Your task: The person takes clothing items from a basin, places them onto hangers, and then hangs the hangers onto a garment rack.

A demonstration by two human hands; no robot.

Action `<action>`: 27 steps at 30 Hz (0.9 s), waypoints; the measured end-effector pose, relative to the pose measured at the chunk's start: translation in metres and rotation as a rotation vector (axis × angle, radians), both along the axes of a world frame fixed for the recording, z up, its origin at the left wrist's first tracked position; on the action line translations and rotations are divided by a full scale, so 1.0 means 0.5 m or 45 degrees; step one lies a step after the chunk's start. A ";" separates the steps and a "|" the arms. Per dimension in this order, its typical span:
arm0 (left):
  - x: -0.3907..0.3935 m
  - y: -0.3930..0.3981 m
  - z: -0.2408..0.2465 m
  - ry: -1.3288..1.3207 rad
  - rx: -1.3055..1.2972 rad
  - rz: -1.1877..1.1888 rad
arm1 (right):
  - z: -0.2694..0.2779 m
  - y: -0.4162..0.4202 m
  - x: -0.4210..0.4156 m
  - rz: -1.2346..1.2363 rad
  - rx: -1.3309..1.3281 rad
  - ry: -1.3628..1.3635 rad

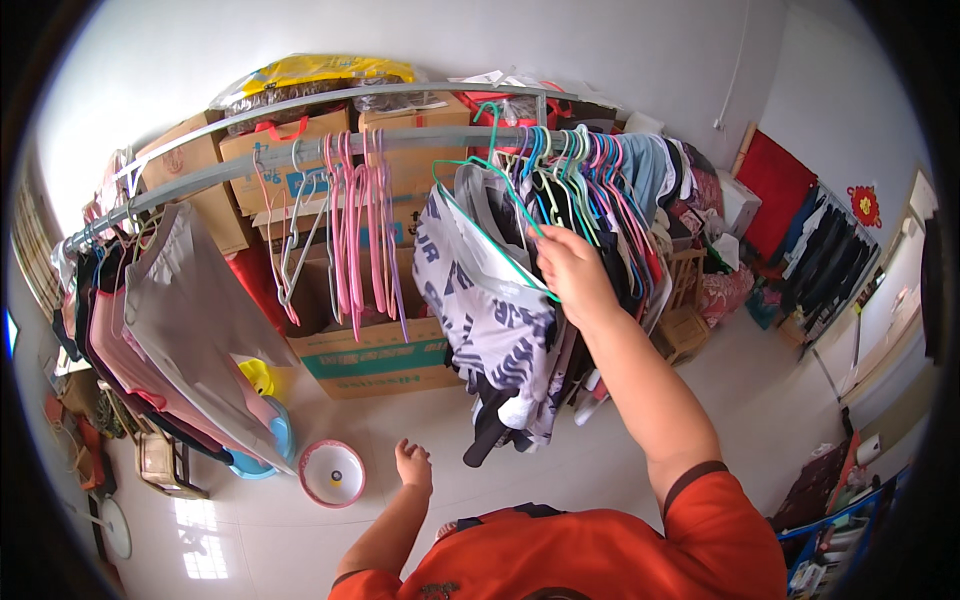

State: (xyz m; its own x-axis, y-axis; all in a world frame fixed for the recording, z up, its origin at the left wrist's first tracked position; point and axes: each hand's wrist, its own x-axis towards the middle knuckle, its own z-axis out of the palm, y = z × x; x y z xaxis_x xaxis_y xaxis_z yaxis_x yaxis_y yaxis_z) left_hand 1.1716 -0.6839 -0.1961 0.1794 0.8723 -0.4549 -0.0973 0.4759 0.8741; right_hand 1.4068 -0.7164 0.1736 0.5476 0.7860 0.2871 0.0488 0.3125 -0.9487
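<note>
My right hand [570, 274] grips the lower right corner of a green clothes hanger [517, 202]. A white shirt with dark lettering [480, 300] hangs from that hanger, its neckline spread across the frame. The hanger's hook stands up by the metal rail [442, 137]; whether it rests on the rail, I cannot tell. Low in front of my body is my left hand [414, 461], holding nothing, with its fingers loosely bent and apart. To the right of the lettered shirt, several garments on coloured hangers [581, 187] crowd the rail. Bare pink hangers [360, 240] hang left of it.
Grey trousers [184, 277] and other clothes hang at the rail's left end. Behind the rail are stacked cardboard boxes [390, 356]. On the tiled floor sit a white basin with a pink rim [332, 472], a blue basin [281, 431] and a wooden stool [161, 457].
</note>
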 end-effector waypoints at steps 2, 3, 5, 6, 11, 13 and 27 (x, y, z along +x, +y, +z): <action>-0.013 -0.022 0.011 0.045 -0.036 -0.017 | -0.031 0.060 0.007 -0.039 0.045 -0.044; -0.021 -0.028 0.010 0.062 -0.051 -0.022 | -0.041 0.085 -0.001 -0.063 0.054 -0.071; -0.035 -0.039 0.013 0.082 -0.073 -0.028 | -0.034 0.114 -0.033 -0.071 -0.024 0.075; -0.038 -0.043 0.018 0.091 -0.079 -0.044 | -0.044 0.132 -0.028 -0.138 -0.028 -0.019; -0.063 -0.057 0.020 0.092 -0.121 -0.070 | -0.111 0.183 -0.019 -0.239 -0.072 -0.319; -0.076 -0.061 0.016 0.120 -0.164 -0.055 | -0.112 0.178 -0.046 -0.196 -0.060 -0.468; -0.086 -0.112 0.019 0.185 -0.231 -0.116 | -0.161 0.096 0.073 -0.727 -0.273 -1.081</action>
